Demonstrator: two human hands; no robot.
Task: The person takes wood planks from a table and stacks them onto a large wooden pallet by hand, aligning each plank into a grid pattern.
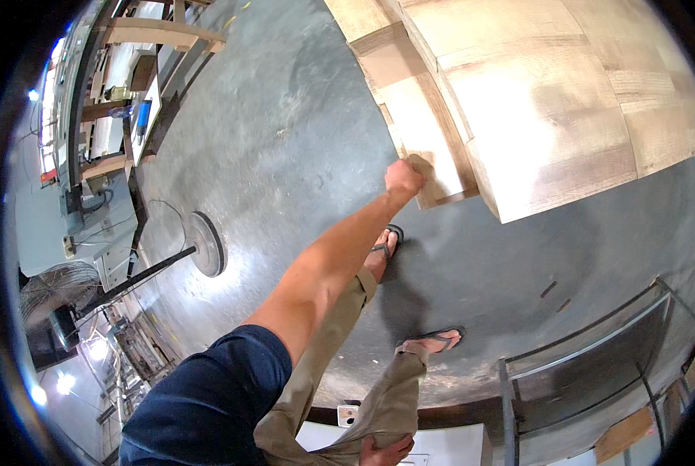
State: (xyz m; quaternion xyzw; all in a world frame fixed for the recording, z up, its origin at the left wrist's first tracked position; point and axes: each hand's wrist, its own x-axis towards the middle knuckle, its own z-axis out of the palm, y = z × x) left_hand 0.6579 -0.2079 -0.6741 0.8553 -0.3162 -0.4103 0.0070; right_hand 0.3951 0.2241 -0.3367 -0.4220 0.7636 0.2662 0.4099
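My left hand (404, 178) reaches out on a bare forearm from a dark navy sleeve (208, 392). Its fingers are curled closed against the outer edge of a low wood-grain ledge (429, 128). Whatever lies inside the fist is hidden. The ledge runs along the lower side of a large pale wood-grain box-like unit (534, 101), whose surface catches bright glare. At the bottom of the view my right hand (386, 450) lies on my khaki trouser leg (382, 396), fingers stretched over the cloth and holding nothing visible.
The grey concrete floor (301, 116) bears my sandalled feet (441, 339). A stand fan's round base (206, 244) is at left, below a wooden rack (161, 31) with a blue marker-like object (143, 116). A metal frame (580, 349) occupies the lower right; white furniture (456, 443) is near my legs.
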